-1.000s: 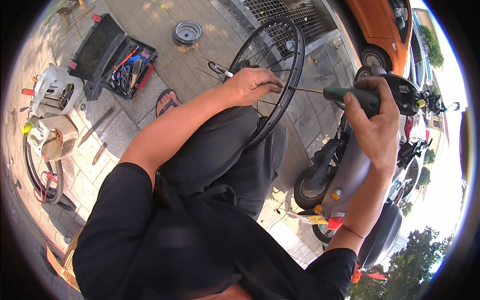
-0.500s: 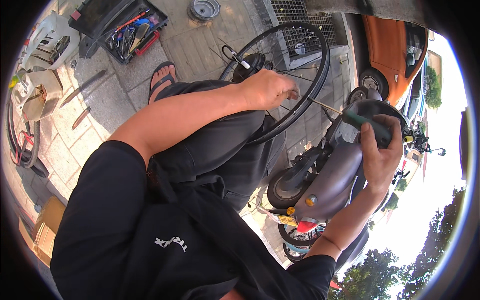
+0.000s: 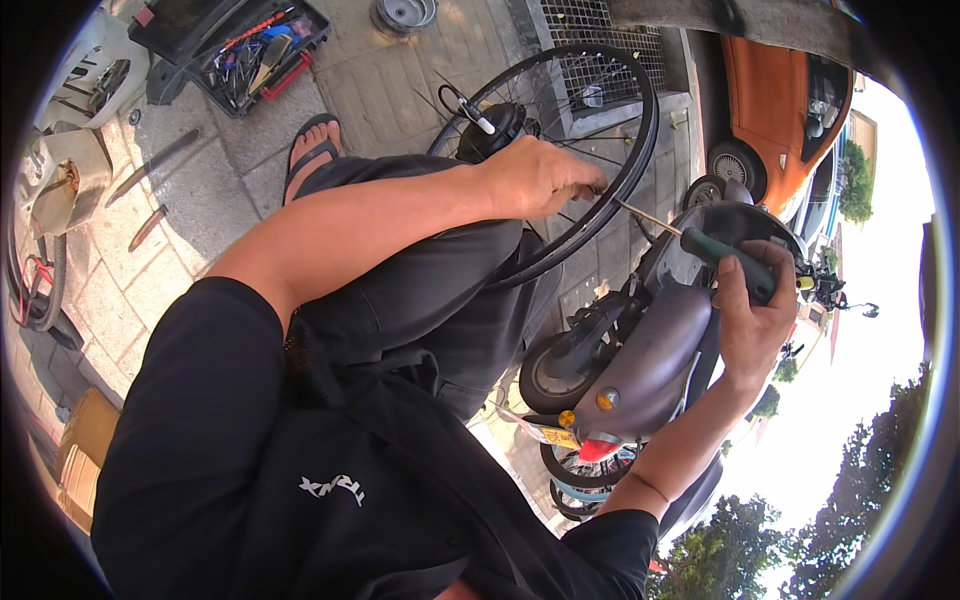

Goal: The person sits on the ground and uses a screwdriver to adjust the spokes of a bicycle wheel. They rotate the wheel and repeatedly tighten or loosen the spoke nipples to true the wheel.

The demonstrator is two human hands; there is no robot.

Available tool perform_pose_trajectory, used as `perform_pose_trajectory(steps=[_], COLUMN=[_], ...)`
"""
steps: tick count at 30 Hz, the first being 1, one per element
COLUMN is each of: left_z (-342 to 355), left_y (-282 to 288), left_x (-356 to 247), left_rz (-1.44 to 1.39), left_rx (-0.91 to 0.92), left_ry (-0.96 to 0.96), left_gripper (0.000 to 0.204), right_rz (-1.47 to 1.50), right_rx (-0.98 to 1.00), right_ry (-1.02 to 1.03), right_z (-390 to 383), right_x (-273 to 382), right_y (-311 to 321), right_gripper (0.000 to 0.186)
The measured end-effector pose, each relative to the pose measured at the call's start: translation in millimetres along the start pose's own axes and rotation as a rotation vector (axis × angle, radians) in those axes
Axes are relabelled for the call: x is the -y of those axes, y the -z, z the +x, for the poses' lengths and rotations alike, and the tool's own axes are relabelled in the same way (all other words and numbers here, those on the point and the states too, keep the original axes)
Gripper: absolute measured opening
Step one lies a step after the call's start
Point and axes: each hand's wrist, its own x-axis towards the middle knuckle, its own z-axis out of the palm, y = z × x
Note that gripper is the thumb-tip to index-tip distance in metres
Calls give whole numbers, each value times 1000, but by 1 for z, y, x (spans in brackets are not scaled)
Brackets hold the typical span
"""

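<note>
Paved ground (image 3: 230, 150) lies around me. My 2 hands are apart. Right hand (image 3: 752, 325) grips the screwdriver (image 3: 706, 248), tip at the outside of the wheel rim (image 3: 650, 130), beside my legs (image 3: 420, 270); left hand (image 3: 535, 178) curls inside, on what I cannot tell. Holding the screwdriver straight should limit slips.

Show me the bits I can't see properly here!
All in the head view:
Screwdriver tip: too small to tell how it sits at the rim.
Left hand: its own back hides whether the fingers hold anything.
Tools in the toolbox: too small and jumbled to count.
Drum: cut off by the picture's upper edge.
</note>
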Motion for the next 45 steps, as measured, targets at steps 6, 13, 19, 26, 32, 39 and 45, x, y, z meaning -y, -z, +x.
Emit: perform_pose_trajectory(steps=[6,13,19,26,32,39,45], left_z=[0,-1,-1,-1,0,1,1], left_y=[1,-2,2,-1,-1,-2,-5], left_x=[-1,5,4,5,5,5,10], left_rz=[-36,-26,2,4,-8,36,72], left_rx=[3,-10,6,-31,-18,-24,-42], left_ry=[41,-5,-1,-33,-21,-3,-50], left_gripper=[42,44,44,42,41,23,13], right_rz=[33,64,62,25,51,61,76], right_rx=[10,31,34,23,26,25,53], right_ry=[-121,-101,-72,-51,-84,-120,-185], right_z=[-1,1,3,6,4,4,-3], right_x=[11,9,2,-1,8,11,26], right_y=[1,0,0,0,-1,0,-1], right_gripper=[30,28,28,29,28,30,30])
